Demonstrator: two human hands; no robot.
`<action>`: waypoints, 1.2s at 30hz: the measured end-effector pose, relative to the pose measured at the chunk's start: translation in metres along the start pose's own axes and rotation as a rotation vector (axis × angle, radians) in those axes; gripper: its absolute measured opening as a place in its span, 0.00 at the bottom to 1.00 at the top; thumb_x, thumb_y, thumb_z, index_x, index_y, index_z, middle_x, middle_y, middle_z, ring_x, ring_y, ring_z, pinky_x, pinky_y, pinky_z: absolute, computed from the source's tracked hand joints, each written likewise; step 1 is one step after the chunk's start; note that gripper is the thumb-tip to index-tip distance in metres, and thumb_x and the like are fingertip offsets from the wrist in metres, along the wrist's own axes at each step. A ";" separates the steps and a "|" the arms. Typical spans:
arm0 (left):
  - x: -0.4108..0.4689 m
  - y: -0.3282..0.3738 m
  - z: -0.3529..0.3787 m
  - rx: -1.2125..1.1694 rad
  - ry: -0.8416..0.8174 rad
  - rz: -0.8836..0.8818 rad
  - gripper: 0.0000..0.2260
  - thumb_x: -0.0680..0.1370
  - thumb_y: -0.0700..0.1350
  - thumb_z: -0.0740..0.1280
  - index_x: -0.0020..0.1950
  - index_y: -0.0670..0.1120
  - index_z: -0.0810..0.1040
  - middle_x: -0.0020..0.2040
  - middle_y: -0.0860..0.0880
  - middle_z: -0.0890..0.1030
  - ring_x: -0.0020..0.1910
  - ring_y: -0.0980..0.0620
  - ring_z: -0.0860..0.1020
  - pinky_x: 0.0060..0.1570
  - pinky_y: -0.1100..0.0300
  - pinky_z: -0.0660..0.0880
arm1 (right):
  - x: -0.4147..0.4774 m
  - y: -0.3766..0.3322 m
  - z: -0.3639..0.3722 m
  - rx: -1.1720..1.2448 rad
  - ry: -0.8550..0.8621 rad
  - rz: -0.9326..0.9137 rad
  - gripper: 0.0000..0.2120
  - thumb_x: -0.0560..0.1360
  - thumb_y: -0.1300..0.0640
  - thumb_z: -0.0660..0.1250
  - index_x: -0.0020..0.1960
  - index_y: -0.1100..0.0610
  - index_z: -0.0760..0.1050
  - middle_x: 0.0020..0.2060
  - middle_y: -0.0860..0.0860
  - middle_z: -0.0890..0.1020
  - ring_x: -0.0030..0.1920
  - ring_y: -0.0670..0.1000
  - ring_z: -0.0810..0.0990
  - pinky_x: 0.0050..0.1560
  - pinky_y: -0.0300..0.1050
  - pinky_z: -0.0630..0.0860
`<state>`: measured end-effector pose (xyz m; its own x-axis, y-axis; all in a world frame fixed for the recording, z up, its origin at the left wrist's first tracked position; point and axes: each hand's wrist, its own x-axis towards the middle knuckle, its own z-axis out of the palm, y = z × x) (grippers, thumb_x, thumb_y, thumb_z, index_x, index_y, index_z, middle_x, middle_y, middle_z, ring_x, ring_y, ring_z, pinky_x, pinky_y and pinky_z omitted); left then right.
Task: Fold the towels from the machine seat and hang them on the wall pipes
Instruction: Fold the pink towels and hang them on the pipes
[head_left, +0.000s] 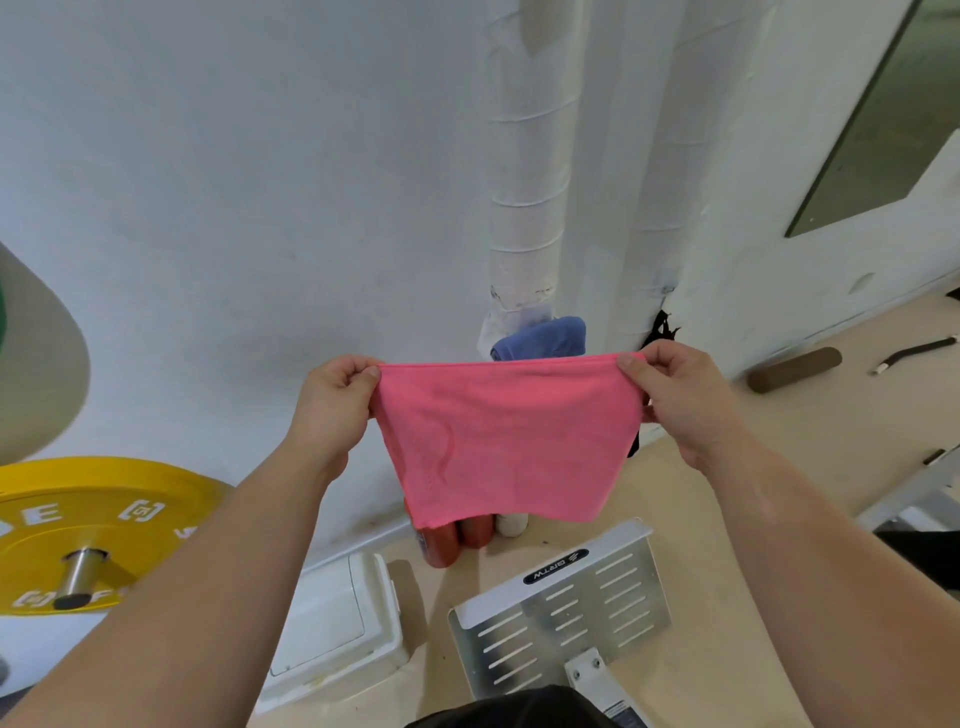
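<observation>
A soft pink cloth towel (504, 441) hangs stretched between both hands. Its top hem runs level from one grip to the other, and that hem is its long axis, lying crosswise in front of the person. The left hand (337, 400) pinches the left top corner between thumb and curled fingers, and the right hand (670, 400) pinches the right top corner the same way. The cloth drops below the grips to an uneven lower edge and looks already doubled, though the layers are hard to tell apart.

Two white tape-wrapped upright wall pipes (524, 182) rise straight beyond the hem, between the two grips but closer to the right one. The hang therefore looks like a forward reach, with the right hand nearer. A blue cloth towel (540, 338) is bunched against the left pipe just above and behind the hem. Its support is hidden.

Below the left forearm sits a white plastic lidded box (337, 623). Its lid is closed, so its contents cannot be seen. Under the towel's lower edge lies a slotted silver metal footplate (561, 608), and a yellow round weight plate (78, 530) sits well out past the left grip.
</observation>
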<state>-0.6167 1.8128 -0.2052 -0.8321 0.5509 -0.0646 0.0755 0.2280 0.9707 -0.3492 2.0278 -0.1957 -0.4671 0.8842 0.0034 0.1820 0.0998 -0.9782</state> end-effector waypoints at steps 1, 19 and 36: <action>-0.001 -0.003 0.002 0.016 0.014 -0.027 0.10 0.82 0.38 0.62 0.48 0.41 0.82 0.40 0.43 0.81 0.39 0.48 0.76 0.44 0.50 0.78 | 0.000 0.005 0.003 -0.041 0.040 0.004 0.11 0.77 0.56 0.71 0.37 0.56 0.76 0.27 0.46 0.73 0.31 0.47 0.70 0.37 0.49 0.73; -0.098 0.027 0.083 -0.153 -0.081 0.000 0.06 0.79 0.37 0.68 0.47 0.43 0.85 0.38 0.48 0.86 0.33 0.55 0.81 0.33 0.62 0.77 | -0.075 -0.011 0.088 0.250 -0.207 -0.024 0.14 0.77 0.70 0.61 0.47 0.58 0.83 0.43 0.52 0.86 0.41 0.51 0.83 0.46 0.46 0.82; -0.096 0.027 0.072 -0.084 -0.226 -0.017 0.06 0.78 0.38 0.71 0.45 0.43 0.87 0.40 0.43 0.87 0.39 0.47 0.84 0.48 0.44 0.81 | -0.062 -0.003 0.073 -0.253 -0.258 -0.488 0.06 0.69 0.58 0.78 0.41 0.51 0.81 0.44 0.40 0.74 0.50 0.49 0.77 0.54 0.47 0.76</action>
<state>-0.4955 1.8237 -0.1894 -0.6878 0.7156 -0.1222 0.0089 0.1766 0.9842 -0.3836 1.9392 -0.2080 -0.7372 0.5734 0.3574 0.0799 0.5992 -0.7966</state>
